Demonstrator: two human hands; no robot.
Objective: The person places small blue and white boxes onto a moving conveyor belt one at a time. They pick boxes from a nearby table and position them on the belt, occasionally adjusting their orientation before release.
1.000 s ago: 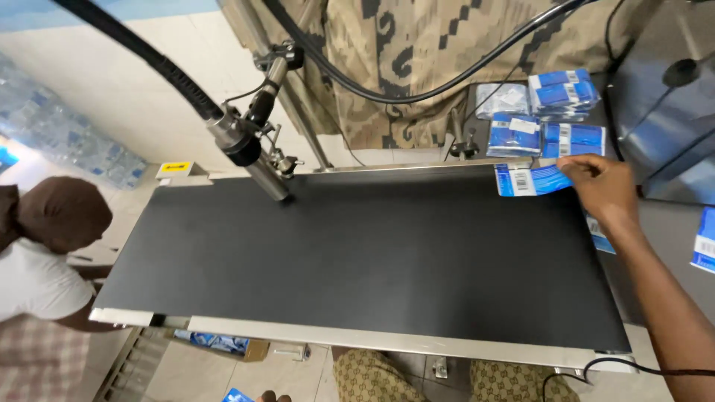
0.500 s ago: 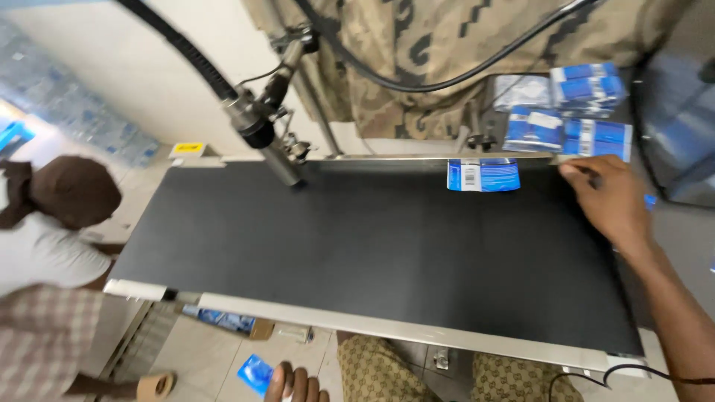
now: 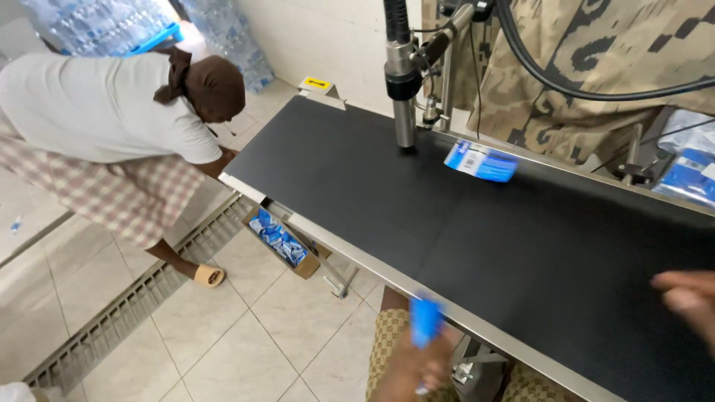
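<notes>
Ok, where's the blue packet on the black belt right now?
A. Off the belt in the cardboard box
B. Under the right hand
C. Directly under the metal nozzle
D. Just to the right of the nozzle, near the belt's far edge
D: the blue packet lies on the belt just right of the nozzle, by the far edge, well clear of the right hand.

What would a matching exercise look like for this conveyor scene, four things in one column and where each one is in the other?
Things:
1. blue packet
2. cardboard box
3. left hand
4. right hand

Places:
a. over the black belt's right end, blurred
b. on the tiled floor beside the belt
c. below the belt's near edge, holding a blue item
d. flat on the belt near the printer nozzle

Pairs: 1-d, 2-b, 3-c, 4-a
</notes>
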